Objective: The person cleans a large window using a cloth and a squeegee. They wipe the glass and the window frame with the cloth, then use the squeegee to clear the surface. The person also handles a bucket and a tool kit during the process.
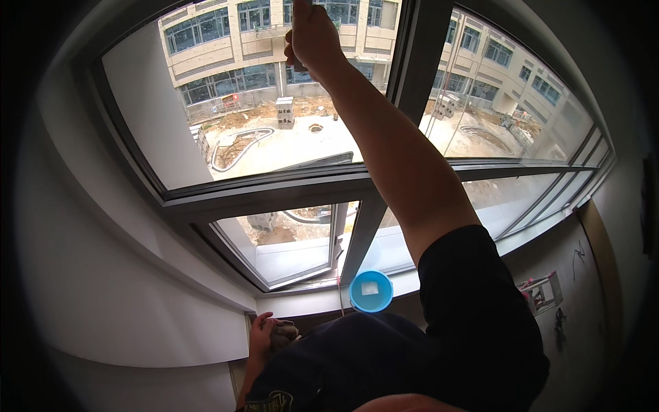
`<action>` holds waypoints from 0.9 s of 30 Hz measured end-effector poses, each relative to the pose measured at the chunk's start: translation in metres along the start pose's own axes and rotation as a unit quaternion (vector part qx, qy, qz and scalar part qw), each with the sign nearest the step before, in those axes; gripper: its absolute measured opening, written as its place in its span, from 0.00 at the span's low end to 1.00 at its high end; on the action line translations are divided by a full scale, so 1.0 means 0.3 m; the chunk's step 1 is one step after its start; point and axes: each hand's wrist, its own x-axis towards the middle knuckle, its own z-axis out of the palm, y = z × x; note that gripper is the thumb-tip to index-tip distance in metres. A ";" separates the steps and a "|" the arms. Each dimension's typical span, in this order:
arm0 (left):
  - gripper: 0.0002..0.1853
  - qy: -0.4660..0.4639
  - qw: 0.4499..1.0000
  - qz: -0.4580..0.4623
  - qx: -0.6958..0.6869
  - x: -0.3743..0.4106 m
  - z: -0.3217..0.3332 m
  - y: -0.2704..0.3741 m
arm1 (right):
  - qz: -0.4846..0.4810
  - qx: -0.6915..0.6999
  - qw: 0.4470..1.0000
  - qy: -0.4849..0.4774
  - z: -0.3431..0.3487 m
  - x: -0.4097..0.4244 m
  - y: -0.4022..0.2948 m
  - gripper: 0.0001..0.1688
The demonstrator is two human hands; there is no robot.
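My right hand (317,44) is raised to the upper window pane (247,129), its fingers wrapped around a dark handle; the far end of that tool lies beyond the top of the picture. Down at my left side, my left hand (263,329) holds a crumpled brown cloth (284,332), partly hidden by my body. A light blue plastic bucket (371,304) with liquid and a pale square patch inside stands on the white windowsill (304,305), between my two arms.
A small lower casement window (288,252) stands ajar at left of the bucket. Grey frame bars (267,193) divide the panes. A white wall (154,288) curves up on the left. At lower right, a small metal stand (543,294) and dark objects are on the floor.
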 end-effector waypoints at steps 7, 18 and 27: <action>0.16 -0.030 1.000 -0.006 -0.008 0.044 0.024 0.017 | -0.081 -0.084 0.989 0.087 0.007 -0.015 0.391 0.23; 0.28 -0.158 0.929 -0.112 -0.316 -0.050 0.005 0.146 | 0.164 0.021 0.985 0.058 0.074 -0.679 0.899 0.20; 0.28 -0.086 0.922 -0.103 -0.363 -0.093 -0.008 0.146 | 0.312 0.047 0.947 0.059 0.086 -0.788 0.973 0.25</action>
